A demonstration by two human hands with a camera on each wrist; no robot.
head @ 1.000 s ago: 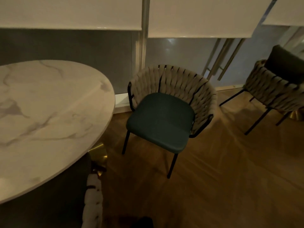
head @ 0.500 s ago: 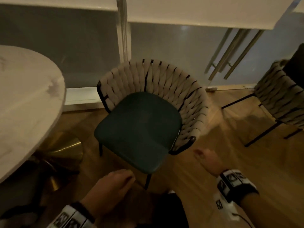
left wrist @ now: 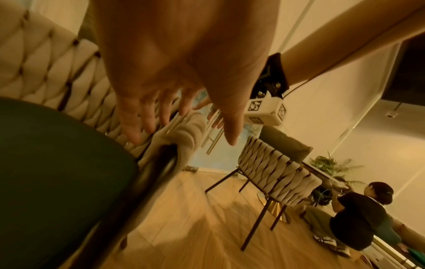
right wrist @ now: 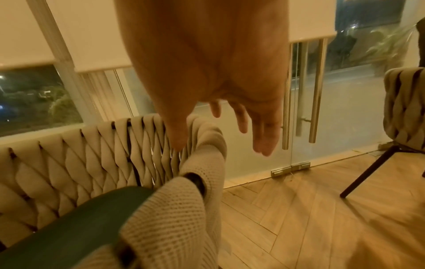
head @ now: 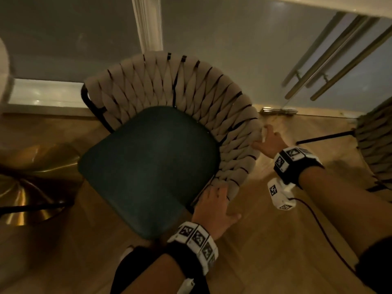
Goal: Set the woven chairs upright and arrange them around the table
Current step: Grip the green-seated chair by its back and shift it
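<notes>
A woven chair [head: 169, 96] with a dark green seat [head: 148, 166] stands upright in the middle of the head view. My left hand [head: 218, 198] is at the front end of its right arm, fingers straight and spread over the beige weave [left wrist: 184, 138]. My right hand [head: 265, 134] is further back at the same arm's outer side. In the right wrist view the right hand [right wrist: 218, 143] straddles the rim [right wrist: 207, 138], thumb inside, straight fingers [right wrist: 262, 145] outside. Neither hand grips. A second woven chair [head: 375, 141] stands upright to the right.
The marble table's edge [head: 3, 66] and its gold base [head: 31, 179] are at the left. Behind the chair are a window and a glass door with long handles [head: 331, 60]. A person [left wrist: 358, 218] crouches beyond the second chair [left wrist: 276, 172]. The floor is wood.
The view has swung right and closed in over the chair. Both hands have come into view and reached forward to the chair's right arm.
</notes>
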